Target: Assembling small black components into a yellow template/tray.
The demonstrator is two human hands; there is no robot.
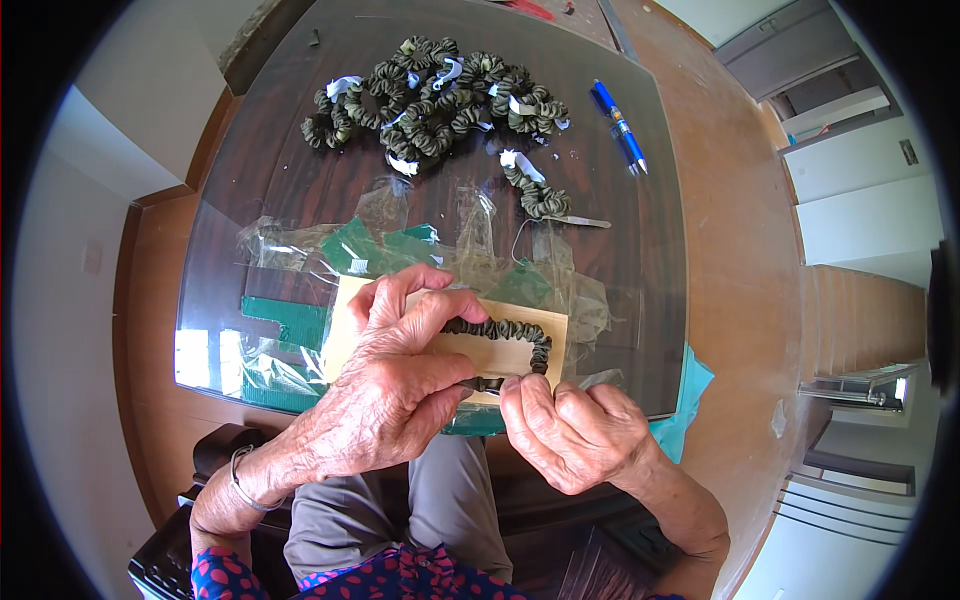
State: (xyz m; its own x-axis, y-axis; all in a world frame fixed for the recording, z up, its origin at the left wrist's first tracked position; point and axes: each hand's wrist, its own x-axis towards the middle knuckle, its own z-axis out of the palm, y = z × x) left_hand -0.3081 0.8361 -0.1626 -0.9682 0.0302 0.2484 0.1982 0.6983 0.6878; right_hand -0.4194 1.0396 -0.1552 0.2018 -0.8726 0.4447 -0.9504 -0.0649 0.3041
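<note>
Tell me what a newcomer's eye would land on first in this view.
First, the two hands at the near table edge: the left hand and right hand press a dark green ruffled fabric loop onto a tan cardboard card. Next, the heap of matching green ruffled loops with white tags at the far side, with a blue pen to its right.

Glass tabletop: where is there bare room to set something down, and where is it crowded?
Bare glass lies left of the pile of scrunchies, above the clear bags. Another patch lies right of the lone scrunchie, below the blue pen. The near edge is crowded: both hands, left hand and right hand, work on a card among bags.
</note>
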